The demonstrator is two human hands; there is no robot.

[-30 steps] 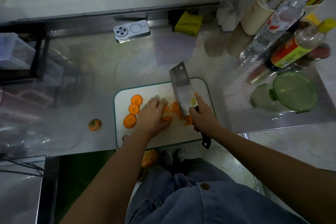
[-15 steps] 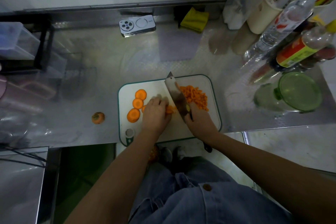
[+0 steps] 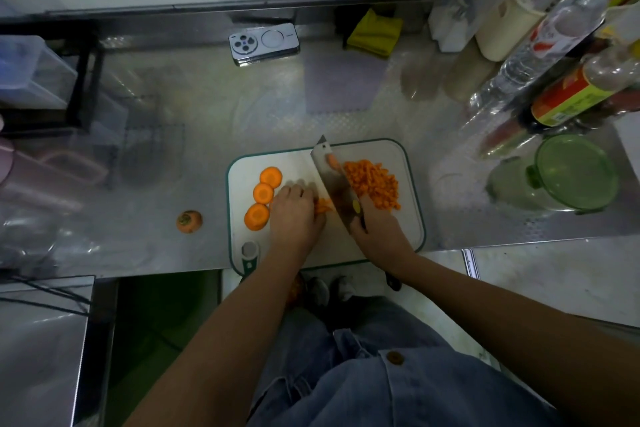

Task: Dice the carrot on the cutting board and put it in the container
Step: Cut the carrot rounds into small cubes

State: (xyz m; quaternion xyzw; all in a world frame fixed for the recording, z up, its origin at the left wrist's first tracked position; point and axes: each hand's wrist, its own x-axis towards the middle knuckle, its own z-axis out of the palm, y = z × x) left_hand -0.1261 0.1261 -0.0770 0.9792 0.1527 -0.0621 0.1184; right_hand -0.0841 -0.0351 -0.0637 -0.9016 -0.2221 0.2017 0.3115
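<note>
Head view: the right hand (image 3: 375,236) is gripping the cleaver (image 3: 334,180), and the left hand (image 3: 296,215) is pinning carrot strips (image 3: 323,206) under curled fingers on the cutting board (image 3: 410,218). Fingertips should be tucked, with knuckles guiding the blade. Diced carrot (image 3: 374,184) is lying right of it; the green-lidded container (image 3: 571,177) is sitting well apart.

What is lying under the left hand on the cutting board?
Orange carrot strips stick out from under the left hand beside the cleaver, on the white cutting board. How much carrot lies beneath is covered by the hand.
</note>
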